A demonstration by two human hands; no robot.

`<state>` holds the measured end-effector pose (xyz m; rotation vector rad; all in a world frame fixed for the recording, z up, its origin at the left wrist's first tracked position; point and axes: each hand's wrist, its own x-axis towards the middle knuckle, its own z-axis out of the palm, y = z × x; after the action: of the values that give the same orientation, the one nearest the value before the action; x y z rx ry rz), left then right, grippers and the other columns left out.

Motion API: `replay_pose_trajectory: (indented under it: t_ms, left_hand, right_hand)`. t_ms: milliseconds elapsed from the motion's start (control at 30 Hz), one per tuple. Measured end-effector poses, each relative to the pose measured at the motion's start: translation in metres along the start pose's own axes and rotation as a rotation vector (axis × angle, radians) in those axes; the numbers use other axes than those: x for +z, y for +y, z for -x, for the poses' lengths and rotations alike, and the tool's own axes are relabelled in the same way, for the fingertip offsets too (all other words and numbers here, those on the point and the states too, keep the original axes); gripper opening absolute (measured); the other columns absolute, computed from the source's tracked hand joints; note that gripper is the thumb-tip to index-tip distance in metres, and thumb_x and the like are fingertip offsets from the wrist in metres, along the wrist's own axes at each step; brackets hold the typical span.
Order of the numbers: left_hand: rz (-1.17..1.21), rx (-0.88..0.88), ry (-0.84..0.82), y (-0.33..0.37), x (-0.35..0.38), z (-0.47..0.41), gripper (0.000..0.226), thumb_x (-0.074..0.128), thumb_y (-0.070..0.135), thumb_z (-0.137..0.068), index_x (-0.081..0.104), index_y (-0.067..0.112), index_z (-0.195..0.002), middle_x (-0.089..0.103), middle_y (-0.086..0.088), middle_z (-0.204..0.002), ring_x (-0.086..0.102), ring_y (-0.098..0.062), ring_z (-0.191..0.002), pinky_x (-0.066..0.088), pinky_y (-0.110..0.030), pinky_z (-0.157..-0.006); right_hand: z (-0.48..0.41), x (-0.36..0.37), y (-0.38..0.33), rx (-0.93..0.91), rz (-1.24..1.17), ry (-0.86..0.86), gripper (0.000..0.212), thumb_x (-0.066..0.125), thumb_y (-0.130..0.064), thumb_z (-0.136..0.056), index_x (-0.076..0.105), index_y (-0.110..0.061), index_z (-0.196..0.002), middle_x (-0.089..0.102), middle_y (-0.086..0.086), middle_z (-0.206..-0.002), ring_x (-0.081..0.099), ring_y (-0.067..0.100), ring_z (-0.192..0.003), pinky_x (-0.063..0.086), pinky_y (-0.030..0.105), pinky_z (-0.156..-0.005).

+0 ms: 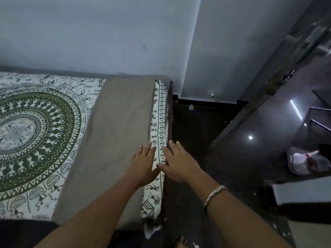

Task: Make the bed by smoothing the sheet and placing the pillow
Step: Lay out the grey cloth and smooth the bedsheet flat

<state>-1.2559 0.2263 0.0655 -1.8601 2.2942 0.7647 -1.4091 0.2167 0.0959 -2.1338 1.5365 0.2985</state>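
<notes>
We saw both hands laid flat at the right end of the bed, fingers stretched out and holding nothing. The left hand (143,162) rested palm down on a plain beige cloth (114,140) that lay as a broad band across the bed, its fingertips reaching the cloth's right edge. The right hand (176,162) lay just beside it, spread open on the narrow strip of printed sheet (35,131) that showed between the beige cloth and the dark wooden bed frame (169,122); its thumb touched the side of the left hand. A silver bangle (214,194) sat on the right wrist. The sheet, white with a green round pattern and small figures, covered the rest of the bed to the left and looked mostly flat, with its corner hanging loose at the near right end. Whether the beige cloth was a pillow we could not tell. Beyond the frame lay a dark glossy floor (215,131), with a crumpled white bag (308,161) well apart to the right
</notes>
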Motion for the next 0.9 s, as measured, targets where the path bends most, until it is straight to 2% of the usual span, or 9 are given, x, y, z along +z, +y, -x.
replay_pose_trajectory:
  t_ms: [167, 467, 600, 733, 900]
  left_hand:
    - [0.003, -0.087, 0.051, 0.026, -0.003, -0.017, 0.081, 0.048, 0.044, -0.094, 0.002, 0.012, -0.152, -0.009, -0.006, -0.159, -0.006, -0.032, -0.146, 0.009, -0.043, -0.118]
    - [0.089, -0.273, 0.120, 0.033, -0.004, -0.076, 0.079, 0.046, 0.047, -0.094, 0.004, 0.014, -0.152, -0.008, -0.004, -0.160, -0.005, -0.030, -0.146, 0.012, -0.045, -0.116]
    - [0.153, -0.272, 0.126, 0.039, -0.017, -0.134, 0.082, 0.051, 0.043, -0.092, 0.005, 0.012, -0.152, -0.006, -0.006, -0.160, -0.004, -0.031, -0.146, 0.013, -0.045, -0.117]
    - [0.176, -0.263, 0.207, 0.044, -0.046, -0.185, 0.079, 0.051, 0.043, -0.092, 0.010, 0.011, -0.151, -0.002, -0.007, -0.160, -0.002, -0.030, -0.146, 0.012, -0.044, -0.117]
    - [0.187, -0.346, 0.251, 0.035, -0.080, -0.226, 0.077, 0.050, 0.043, -0.093, 0.012, 0.012, -0.151, -0.002, -0.007, -0.160, -0.002, -0.030, -0.146, 0.013, -0.044, -0.117]
  right_hand:
    - [-0.012, -0.021, 0.041, -0.074, 0.004, -0.008, 0.072, 0.034, -0.056, -0.097, 0.009, -0.018, -0.153, 0.000, 0.010, -0.161, -0.007, 0.028, -0.147, 0.011, 0.047, -0.119]
    - [-0.074, -0.040, 0.070, -0.221, -0.023, -0.095, 0.071, 0.036, -0.049, -0.099, 0.007, -0.014, -0.153, 0.000, 0.010, -0.161, -0.008, 0.026, -0.148, 0.007, 0.040, -0.119]
    - [-0.118, -0.070, 0.097, -0.273, 0.104, -0.097, 0.074, 0.035, -0.050, -0.099, 0.003, -0.012, -0.153, -0.001, 0.009, -0.161, -0.007, 0.025, -0.148, 0.007, 0.041, -0.120]
    - [-0.171, -0.115, 0.116, -0.268, 0.094, -0.037, 0.075, 0.036, -0.051, -0.098, 0.003, -0.012, -0.153, 0.001, 0.009, -0.161, -0.005, 0.025, -0.148, 0.007, 0.040, -0.120]
    - [-0.221, -0.156, 0.119, -0.355, 0.136, -0.044, 0.074, 0.036, -0.050, -0.099, 0.006, -0.009, -0.153, 0.002, 0.012, -0.161, -0.005, 0.027, -0.148, 0.006, 0.040, -0.120]
